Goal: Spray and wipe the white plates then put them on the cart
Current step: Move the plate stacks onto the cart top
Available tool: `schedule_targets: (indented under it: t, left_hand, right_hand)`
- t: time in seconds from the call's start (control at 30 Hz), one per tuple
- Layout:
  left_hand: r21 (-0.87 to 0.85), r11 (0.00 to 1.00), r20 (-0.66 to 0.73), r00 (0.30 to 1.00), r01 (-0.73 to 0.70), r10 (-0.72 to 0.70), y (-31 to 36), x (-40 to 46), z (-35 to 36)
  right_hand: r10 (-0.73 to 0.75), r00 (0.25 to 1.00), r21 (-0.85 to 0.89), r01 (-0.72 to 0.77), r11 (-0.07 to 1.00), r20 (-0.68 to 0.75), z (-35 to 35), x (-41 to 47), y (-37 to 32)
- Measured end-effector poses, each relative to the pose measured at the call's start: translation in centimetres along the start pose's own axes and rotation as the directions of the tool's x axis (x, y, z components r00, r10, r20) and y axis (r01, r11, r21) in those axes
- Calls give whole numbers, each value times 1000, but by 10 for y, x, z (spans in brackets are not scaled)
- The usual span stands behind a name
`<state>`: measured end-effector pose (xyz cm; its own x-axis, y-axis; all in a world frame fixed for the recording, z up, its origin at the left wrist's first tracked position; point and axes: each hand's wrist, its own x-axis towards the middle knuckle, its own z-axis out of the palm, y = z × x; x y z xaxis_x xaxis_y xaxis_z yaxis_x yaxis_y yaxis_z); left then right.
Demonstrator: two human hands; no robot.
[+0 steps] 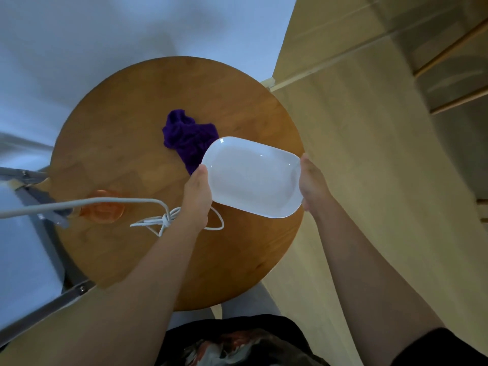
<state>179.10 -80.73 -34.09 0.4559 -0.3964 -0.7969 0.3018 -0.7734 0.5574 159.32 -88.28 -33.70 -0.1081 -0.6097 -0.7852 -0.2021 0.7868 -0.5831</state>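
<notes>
A white oblong plate [252, 178] is held in the air above the right part of a round wooden table [118, 133]. My left hand [197, 191] grips its left edge, thumb on the rim. My right hand [311, 182] grips its right edge. A crumpled purple cloth [186, 137] lies on the table just behind the plate, partly hidden by it. An orange see-through object [104, 207], blurred, stands at the table's left, perhaps the spray bottle.
A white cable [163, 220] runs from the left across the table and lies knotted by my left wrist. A grey metal frame [39, 196], blurred, stands at the left edge. Pale wood floor [369, 180] lies to the right, with shelving at the top right.
</notes>
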Motion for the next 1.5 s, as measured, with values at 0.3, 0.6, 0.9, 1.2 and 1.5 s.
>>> schedule_targets:
  t: [0.3,0.6,0.9,1.2,1.5]
  left_hand:
    - [-99,984,-102,986,-145,135,6,-55,-72]
    - [87,881,-336,819,-466,466,-52,-147,-189]
    - [66,880,-546,721,-471,427,-146,-256,-322]
    - [-57,890,-741,617,-453,266,-219,-305,-432]
    - [-148,903,-786,602,-404,140,-215,-284,-526]
  right_hand:
    - [-146,983,-176,164,971,111,36,-65,-31]
    - [-342,868,-284,451,846,359,96,-198,-30]
    - [-424,764,-320,608,727,487,167,-344,43]
    - [-342,613,-345,729,591,712,257,-441,97]
    - [-315,530,-308,780,545,787,373,-470,92]
